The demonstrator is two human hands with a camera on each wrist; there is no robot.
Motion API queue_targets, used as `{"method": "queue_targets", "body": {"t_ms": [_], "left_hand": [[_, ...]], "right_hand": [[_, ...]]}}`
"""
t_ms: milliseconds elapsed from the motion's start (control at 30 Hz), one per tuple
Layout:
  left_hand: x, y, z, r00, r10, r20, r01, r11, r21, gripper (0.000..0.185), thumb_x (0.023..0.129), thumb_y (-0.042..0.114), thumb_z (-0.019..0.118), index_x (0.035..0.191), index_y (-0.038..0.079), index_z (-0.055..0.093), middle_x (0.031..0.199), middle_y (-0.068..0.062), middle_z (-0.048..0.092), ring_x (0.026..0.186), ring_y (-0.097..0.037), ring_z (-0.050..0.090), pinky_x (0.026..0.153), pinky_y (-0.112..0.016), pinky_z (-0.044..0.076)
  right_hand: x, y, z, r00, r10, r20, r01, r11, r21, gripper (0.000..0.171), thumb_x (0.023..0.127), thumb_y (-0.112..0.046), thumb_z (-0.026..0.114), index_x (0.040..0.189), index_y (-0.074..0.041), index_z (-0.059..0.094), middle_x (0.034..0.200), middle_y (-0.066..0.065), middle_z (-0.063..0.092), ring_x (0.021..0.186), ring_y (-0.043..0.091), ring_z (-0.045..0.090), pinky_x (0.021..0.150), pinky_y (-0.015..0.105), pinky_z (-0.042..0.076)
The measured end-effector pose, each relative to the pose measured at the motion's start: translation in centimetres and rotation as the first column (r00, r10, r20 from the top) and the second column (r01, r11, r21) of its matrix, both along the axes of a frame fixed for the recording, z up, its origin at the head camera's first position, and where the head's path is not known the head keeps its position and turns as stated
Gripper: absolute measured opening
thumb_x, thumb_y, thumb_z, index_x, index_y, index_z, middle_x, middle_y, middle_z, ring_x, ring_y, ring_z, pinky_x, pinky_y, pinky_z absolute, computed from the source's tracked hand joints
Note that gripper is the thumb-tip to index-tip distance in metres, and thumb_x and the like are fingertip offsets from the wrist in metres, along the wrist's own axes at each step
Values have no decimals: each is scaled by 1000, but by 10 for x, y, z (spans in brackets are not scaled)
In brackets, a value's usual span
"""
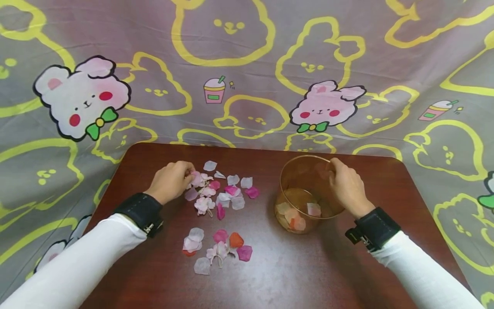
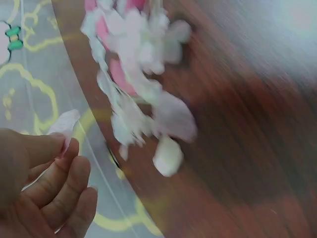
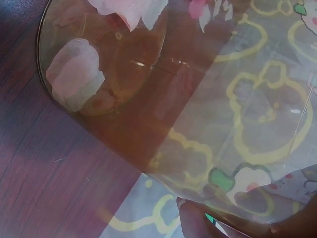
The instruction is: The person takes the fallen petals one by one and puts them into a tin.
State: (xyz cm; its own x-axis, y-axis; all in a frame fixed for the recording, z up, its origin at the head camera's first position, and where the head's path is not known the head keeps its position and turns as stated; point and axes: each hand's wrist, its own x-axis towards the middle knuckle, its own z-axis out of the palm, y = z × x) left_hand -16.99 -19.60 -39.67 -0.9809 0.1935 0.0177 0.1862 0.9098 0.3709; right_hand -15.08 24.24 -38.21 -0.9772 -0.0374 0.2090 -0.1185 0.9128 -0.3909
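My left hand (image 1: pixel 168 182) is over the back-left petal pile. In the left wrist view, its thumb and fingertips pinch a pale pink petal (image 2: pixel 68 121). White and pink artificial petals (image 1: pixel 206 191) lie loosely beside that hand, with small stemmed blossoms (image 1: pixel 202 206) among them. On the right, my right hand (image 1: pixel 349 189) grips the rim of a clear amber container (image 1: pixel 308 174) that leans slightly on the table. Inside, several pale petals (image 1: pixel 283 210) and an orange one rest at the bottom. The right wrist view shows a pale petal (image 3: pixel 75 74) through the container's wall.
A second scatter of petals (image 1: pixel 202 266), with pink, orange and white ones, lies nearer the front of the brown wooden table (image 1: pixel 162 274). Patterned cloth (image 1: pixel 251 77) with cartoon animals hangs behind the table and at its sides.
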Motion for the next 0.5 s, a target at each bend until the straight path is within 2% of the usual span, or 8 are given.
{"method": "queue_targets", "body": {"t_ms": [167, 367, 500], "left_hand": [[-1, 28, 11, 998, -53, -41, 54, 998, 15, 16, 96, 14, 67, 108, 5, 72, 82, -8, 69, 68, -19, 55, 59, -37, 43], [0, 66, 30, 989, -110, -98, 116, 991, 66, 17, 97, 15, 66, 111, 7, 72, 85, -7, 70, 63, -16, 52, 56, -31, 38], [2, 93, 42, 979, -138, -151, 152, 984, 88, 17, 98, 17, 66, 111, 9, 73, 97, -7, 75, 70, -18, 59, 60, -34, 45]], "right_hand": [[-1, 0, 0, 1000, 0, 9, 0, 1000, -7, 8, 98, -3, 51, 100, -5, 58, 73, 13, 57, 59, 26, 51, 48, 33, 33], [0, 1, 0, 1000, -4, 8, 4, 1000, -10, 8, 97, -4, 52, 99, -6, 59, 74, 14, 61, 60, 29, 55, 48, 35, 35], [0, 1, 0, 1000, -4, 5, 4, 1000, -9, 7, 97, -4, 52, 99, -6, 59, 74, 13, 61, 61, 29, 55, 48, 35, 35]]}}
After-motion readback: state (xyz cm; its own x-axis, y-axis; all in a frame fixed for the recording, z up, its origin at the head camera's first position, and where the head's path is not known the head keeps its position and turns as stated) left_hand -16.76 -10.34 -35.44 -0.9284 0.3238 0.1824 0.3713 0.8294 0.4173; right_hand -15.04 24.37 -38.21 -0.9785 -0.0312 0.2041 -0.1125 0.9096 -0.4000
